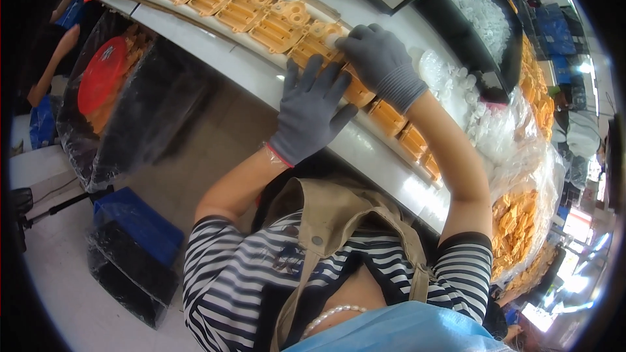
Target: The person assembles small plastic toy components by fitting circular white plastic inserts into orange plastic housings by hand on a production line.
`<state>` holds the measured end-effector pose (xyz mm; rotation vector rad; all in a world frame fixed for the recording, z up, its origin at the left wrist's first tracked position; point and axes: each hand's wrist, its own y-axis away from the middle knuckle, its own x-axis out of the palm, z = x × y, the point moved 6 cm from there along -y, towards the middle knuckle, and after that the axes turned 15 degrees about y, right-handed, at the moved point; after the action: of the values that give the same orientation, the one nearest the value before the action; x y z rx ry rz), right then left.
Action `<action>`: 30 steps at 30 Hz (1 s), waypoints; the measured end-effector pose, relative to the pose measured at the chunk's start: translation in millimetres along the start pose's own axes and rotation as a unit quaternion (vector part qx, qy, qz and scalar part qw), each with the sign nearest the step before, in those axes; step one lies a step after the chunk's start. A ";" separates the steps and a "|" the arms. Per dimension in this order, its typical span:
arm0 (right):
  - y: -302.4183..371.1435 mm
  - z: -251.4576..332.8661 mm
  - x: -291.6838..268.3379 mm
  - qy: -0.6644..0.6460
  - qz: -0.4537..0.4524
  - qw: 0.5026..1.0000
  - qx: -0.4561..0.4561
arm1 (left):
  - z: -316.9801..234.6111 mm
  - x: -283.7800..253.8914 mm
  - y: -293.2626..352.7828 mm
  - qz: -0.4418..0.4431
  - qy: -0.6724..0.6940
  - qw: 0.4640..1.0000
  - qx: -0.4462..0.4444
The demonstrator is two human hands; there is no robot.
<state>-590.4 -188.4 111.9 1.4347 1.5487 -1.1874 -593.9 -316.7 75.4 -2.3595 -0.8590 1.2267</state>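
Observation:
My left hand (306,114), in a grey glove, lies with spread fingers, its fingertips at the near edge of an orange plastic housing (314,44). Also gloved in grey, my right hand (383,64) is curled over the far side of the same row. Its fingertips pinch a small clear, whitish round piece (333,41) at the round end of the housing. Similar orange housings (277,29) stand side by side in a line along the white table (248,58). Part of the row is covered by my hands and right forearm.
Loose clear plastic pieces (447,85) lie beyond my right forearm. A black bin (495,58) holds more of them. At right a clear plastic bag (521,218) holds orange parts. A red round lid (102,75) and a blue crate (140,221) are at left, where another person's arm (55,58) shows.

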 end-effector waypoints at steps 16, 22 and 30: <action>152.1 -188.4 31.2 -0.037 0.050 0.957 0.285 | -0.5 6.4 2.6 -0.007 -0.031 0.999 0.018; 166.0 -196.3 64.0 0.066 0.137 0.953 0.261 | 0.1 6.1 4.8 -0.003 -0.043 0.999 0.012; 164.7 -199.5 52.5 -0.126 0.077 0.911 0.384 | -0.3 5.6 4.6 0.001 -0.050 0.999 0.010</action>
<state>-417.6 11.1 103.0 1.7411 0.7815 -1.9124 -589.6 -316.5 69.7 -2.2998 -0.8715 1.3564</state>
